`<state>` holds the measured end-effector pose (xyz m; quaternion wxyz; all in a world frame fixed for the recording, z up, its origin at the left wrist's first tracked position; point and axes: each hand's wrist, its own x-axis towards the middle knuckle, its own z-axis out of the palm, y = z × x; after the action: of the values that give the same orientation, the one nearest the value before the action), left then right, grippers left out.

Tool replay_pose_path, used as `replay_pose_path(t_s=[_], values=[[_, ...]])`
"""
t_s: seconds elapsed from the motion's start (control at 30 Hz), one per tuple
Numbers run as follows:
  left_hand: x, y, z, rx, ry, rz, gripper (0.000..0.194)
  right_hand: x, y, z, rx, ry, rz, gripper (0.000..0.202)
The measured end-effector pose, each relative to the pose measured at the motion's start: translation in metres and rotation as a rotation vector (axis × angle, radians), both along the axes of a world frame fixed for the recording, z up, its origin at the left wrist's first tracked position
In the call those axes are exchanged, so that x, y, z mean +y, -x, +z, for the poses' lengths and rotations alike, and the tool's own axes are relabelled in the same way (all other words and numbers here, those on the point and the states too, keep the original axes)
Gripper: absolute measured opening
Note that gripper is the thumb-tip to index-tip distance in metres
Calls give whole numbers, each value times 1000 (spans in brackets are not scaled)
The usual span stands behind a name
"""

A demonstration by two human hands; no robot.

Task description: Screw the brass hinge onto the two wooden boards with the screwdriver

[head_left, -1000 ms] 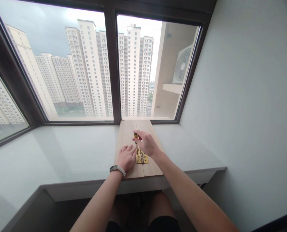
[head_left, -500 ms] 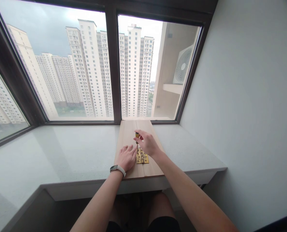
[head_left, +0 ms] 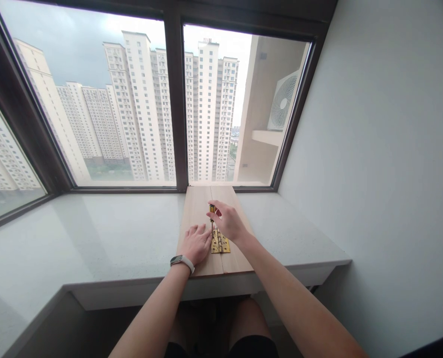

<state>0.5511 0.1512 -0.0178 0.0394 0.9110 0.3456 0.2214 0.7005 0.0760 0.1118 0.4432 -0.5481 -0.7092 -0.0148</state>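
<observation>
Nearest to you are your bare legs point(head_left: 244, 318) and dark shorts point(head_left: 253, 346), under the edge of the white sill point(head_left: 124, 233). Your left wrist wears a watch point(head_left: 176, 259) with a pale band. Past it, your left hand point(head_left: 196, 244) lies palm down on the left board point(head_left: 196, 209). It is mostly open and grips nothing, with its fingers a little apart. Its thumb side is close to the hinge, but you can't tell if it touches.

The gold hinge point(head_left: 221, 243) lies open and flat across the line between the left board and the right board point(head_left: 239, 256), near their near end. Your right hand point(head_left: 226, 220) is closed, with thumb and fingers pinching the yellow and black handle of the screwdriver point(head_left: 212, 211). The screwdriver stands upright, tip down at the left half of the hinge.

The boards go far back to the dark window frame point(head_left: 178, 99). A pale wall point(head_left: 374, 124) is on the right. Outside, there is a fan box point(head_left: 283, 102) on the right, and tall towers point(head_left: 139, 99) stand far away under gray clouds point(head_left: 75, 44).
</observation>
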Motion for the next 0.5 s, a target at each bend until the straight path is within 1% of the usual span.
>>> replay_pose_path(t_s=[0.27,0.5], values=[[-1,0,3,47,11,19,48,0,-1,-2,-1,-14,-7,29],[-2,1,4,60,29,29,48,2,-6,-4,41,-17,-44,18]])
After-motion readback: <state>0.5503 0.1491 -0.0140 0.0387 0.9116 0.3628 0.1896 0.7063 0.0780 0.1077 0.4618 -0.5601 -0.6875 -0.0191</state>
